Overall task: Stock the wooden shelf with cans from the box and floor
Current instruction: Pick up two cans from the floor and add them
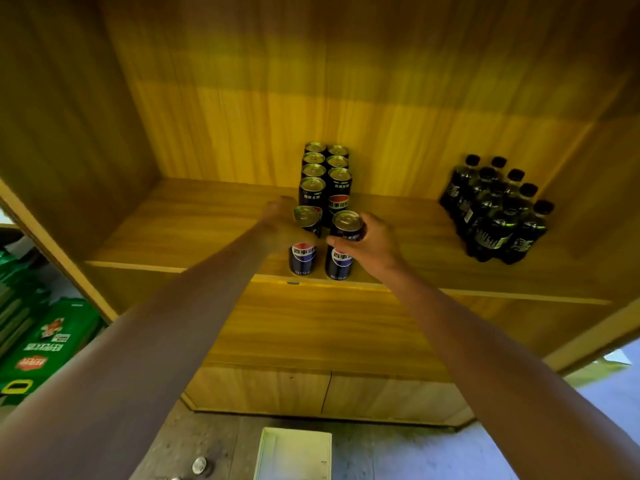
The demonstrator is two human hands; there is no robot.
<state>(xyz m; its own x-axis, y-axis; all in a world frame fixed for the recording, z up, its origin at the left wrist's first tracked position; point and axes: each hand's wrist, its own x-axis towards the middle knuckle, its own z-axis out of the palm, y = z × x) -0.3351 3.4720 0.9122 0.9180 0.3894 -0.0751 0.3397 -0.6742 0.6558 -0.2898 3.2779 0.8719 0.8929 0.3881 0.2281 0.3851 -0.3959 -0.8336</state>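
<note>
Two rows of dark cola cans [325, 174] run front to back on the wooden shelf [194, 233]. At the front edge stand two more cans. My left hand [284, 226] is wrapped around the left front can [304, 258]. My right hand [370, 244] grips the right front can [341, 261] near its top. Both cans stand upright on the shelf board. On the floor below lies one loose can [199, 465] beside a white box [294, 455], whose inside is partly cut off by the frame.
A shrink-wrapped pack of dark bottles [495, 209] sits at the shelf's right. The shelf's side walls close in left and right. Green printed cartons [41, 344] are stacked outside to the left. A lower wooden board [322, 327] lies beneath the shelf.
</note>
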